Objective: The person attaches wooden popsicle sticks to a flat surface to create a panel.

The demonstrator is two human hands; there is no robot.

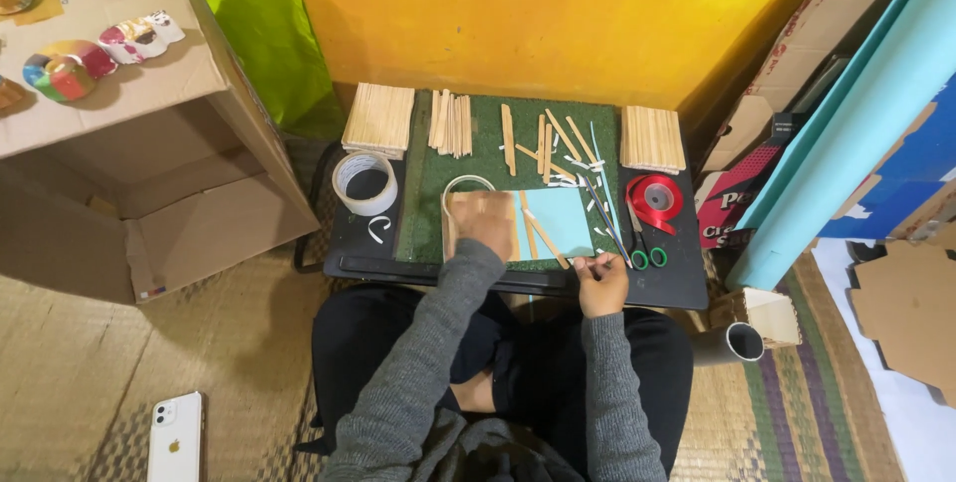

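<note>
Your left hand (488, 228) lies palm-down, fingers spread flat, on a tan card sheet (476, 215) beside the light blue sheet (558, 220); your right hand (601, 281) is curled at the near edge of the tabletop (677, 288), though you cannot tell what, if anything, it pinches. The small black tabletop carries a green felt mat (423, 193), stacks of wooden craft sticks (379, 119), a tape roll (364, 182), red ribbon (654, 198) and green-handled scissors (645, 253), set against an orange wall (548, 14) on a woven floor mat (149, 343). Cardboard boxes (149, 143) flank both sides closely; open room lies on the floor mat to your left, near a white phone (176, 436).
</note>
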